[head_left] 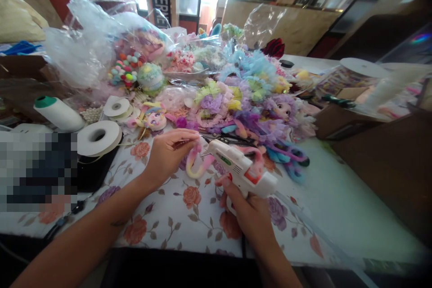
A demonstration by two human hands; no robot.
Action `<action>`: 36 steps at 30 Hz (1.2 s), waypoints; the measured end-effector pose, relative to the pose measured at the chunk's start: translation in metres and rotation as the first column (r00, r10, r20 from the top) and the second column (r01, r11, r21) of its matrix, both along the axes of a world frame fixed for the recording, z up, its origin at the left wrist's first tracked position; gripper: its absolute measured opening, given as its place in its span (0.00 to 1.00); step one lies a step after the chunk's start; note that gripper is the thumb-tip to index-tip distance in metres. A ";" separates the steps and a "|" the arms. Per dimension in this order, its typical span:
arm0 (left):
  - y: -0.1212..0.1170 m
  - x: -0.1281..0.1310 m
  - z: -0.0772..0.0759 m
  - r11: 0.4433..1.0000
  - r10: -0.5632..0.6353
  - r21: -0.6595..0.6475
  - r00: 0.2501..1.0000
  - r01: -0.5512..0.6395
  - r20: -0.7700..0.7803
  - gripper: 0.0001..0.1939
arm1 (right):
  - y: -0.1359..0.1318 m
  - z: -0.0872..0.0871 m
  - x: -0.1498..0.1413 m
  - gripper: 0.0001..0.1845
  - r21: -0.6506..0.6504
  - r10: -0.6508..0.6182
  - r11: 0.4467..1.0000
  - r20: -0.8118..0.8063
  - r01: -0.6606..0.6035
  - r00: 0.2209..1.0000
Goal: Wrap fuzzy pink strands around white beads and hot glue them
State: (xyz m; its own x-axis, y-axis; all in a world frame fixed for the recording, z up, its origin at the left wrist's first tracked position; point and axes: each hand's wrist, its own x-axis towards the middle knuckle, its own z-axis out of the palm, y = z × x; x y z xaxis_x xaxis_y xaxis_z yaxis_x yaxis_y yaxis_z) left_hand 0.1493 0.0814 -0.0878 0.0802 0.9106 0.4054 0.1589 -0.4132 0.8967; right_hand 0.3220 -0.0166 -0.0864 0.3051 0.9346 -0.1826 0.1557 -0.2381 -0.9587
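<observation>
My right hand (248,209) is wrapped round the handle of a white hot glue gun (236,162) with an orange part near its back. The gun's nozzle points left, close to the fingertips of my left hand (172,153). Those fingers pinch one end of a fuzzy pink-and-yellow strip (195,172), which hangs in a curve over the tablecloth. Fingers cover the pinched end. Just behind the nozzle lies a dark tool, perhaps pliers or scissors (232,138), partly hidden by the gun.
Ruffled pastel pieces and doll heads (155,119) heap across the back. Ribbon spools (99,138) and a thread cone (59,112) stand left. A cardboard box (381,148) borders the right side. Flowered cloth (168,220) covers the table's front.
</observation>
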 end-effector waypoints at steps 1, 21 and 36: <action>0.000 0.000 0.000 1.000 -0.001 0.000 1.000 0.001 -0.001 0.06 | 0.000 0.000 0.000 0.16 0.010 -0.004 1.000 0.006 0.004 1.000; 0.002 -0.001 -0.002 1.000 0.001 -0.028 1.000 0.000 0.030 0.07 | -0.003 0.000 -0.001 0.21 -0.116 -0.008 0.993 -0.082 -0.001 0.997; 0.002 -0.001 -0.001 0.982 0.017 -0.191 0.995 0.003 0.102 0.11 | -0.005 -0.008 0.001 0.23 -0.149 0.015 0.988 -0.099 -0.029 0.995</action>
